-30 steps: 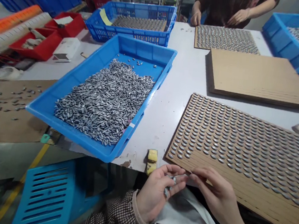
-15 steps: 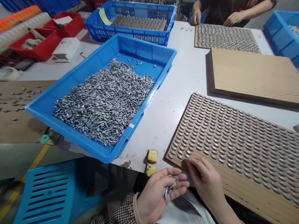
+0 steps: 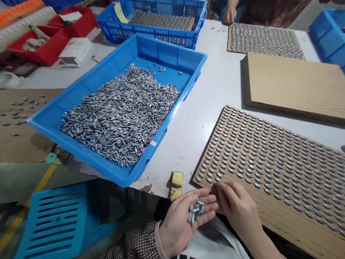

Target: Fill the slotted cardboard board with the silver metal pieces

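Several silver metal pellets [image 3: 196, 212] lie on the left hand [image 3: 178, 226], opened wider than before, while the curled right hand [image 3: 238, 207] touches the cardboard board [image 3: 289, 220] near its seven o'clock corner, its hold unclear.

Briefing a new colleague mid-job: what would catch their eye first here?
A shallow blue plastic tray heaped with silver seed-shaped pieces stands out on the white table. To its right, a brown cardboard board carries rows of the same pieces beside the right hand, while the left hand cups a cluster.
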A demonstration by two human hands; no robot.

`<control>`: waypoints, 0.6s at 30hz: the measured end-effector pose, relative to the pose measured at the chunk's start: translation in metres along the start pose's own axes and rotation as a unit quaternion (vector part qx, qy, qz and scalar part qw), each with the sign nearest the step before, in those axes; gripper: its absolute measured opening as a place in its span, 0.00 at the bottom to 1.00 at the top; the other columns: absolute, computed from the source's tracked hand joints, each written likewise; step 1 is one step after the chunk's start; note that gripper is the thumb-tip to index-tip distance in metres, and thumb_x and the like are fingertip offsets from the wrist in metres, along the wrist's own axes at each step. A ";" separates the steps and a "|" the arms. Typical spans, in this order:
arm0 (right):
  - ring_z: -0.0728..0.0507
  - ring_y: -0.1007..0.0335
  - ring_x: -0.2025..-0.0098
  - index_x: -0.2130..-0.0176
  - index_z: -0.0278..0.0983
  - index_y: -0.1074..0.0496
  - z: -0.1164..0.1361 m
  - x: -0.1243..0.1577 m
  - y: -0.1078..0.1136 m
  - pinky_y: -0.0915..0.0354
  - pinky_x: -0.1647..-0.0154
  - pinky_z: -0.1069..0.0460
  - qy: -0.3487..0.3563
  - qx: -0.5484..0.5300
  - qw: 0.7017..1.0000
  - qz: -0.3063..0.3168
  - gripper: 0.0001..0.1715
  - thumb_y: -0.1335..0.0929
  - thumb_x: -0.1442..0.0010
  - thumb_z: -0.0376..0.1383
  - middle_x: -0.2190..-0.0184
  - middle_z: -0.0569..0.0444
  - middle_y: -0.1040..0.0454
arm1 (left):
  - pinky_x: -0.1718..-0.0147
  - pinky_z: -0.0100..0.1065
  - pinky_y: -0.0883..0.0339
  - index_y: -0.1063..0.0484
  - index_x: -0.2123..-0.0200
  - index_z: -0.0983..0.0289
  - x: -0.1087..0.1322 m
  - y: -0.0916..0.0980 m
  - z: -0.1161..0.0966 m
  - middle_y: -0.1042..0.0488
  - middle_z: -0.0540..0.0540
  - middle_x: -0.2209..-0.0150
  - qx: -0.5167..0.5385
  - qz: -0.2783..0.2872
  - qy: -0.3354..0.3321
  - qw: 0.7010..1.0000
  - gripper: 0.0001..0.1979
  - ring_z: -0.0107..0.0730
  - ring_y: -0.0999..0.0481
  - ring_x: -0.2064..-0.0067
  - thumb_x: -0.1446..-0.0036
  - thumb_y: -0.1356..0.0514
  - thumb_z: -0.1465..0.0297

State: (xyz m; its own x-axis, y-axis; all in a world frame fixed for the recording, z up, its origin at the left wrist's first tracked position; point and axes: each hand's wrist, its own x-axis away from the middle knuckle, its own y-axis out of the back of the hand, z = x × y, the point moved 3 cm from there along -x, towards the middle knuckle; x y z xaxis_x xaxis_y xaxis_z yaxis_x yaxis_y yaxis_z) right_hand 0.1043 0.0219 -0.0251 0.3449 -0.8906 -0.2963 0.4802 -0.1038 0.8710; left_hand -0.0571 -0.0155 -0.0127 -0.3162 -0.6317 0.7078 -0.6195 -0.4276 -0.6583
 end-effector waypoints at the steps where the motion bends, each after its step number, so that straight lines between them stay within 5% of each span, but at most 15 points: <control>1: 0.45 0.28 0.63 0.53 0.36 0.27 0.001 0.000 0.003 0.31 0.61 0.51 -0.004 -0.012 1.000 -0.005 0.13 0.38 0.34 0.32 0.65 0.49 0.26 | 0.48 0.45 0.35 0.29 0.51 0.72 0.000 -0.001 0.000 0.26 0.70 0.50 0.004 -0.002 0.002 1.000 0.17 0.45 0.23 0.52 0.40 0.44 0.67; 10: 0.43 0.33 0.62 0.51 0.39 0.28 0.041 -0.003 0.014 0.32 0.66 0.48 0.057 -0.112 0.988 0.089 0.15 0.36 0.37 0.30 0.61 0.48 0.28 | 0.54 0.36 0.33 0.25 0.53 0.64 -0.003 -0.003 0.002 0.25 0.60 0.52 0.010 -0.008 -0.007 1.000 0.16 0.39 0.28 0.49 0.41 0.43 0.64; 18: 0.45 0.34 0.64 0.49 0.40 0.30 0.036 0.005 0.014 0.33 0.66 0.50 0.052 -0.168 0.980 0.094 0.17 0.38 0.35 0.28 0.63 0.49 0.30 | 0.57 0.36 0.33 0.24 0.56 0.67 0.000 -0.001 0.005 0.25 0.61 0.56 -0.040 -0.007 -0.019 0.999 0.14 0.39 0.29 0.52 0.41 0.43 0.66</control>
State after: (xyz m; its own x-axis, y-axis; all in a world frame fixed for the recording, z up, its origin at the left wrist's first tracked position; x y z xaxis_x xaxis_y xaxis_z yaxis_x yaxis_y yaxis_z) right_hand 0.0831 0.0004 -0.0005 0.5254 -0.8280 -0.1960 0.6317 0.2252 0.7418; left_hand -0.0530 -0.0183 -0.0137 -0.2816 -0.6504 0.7055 -0.6800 -0.3835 -0.6249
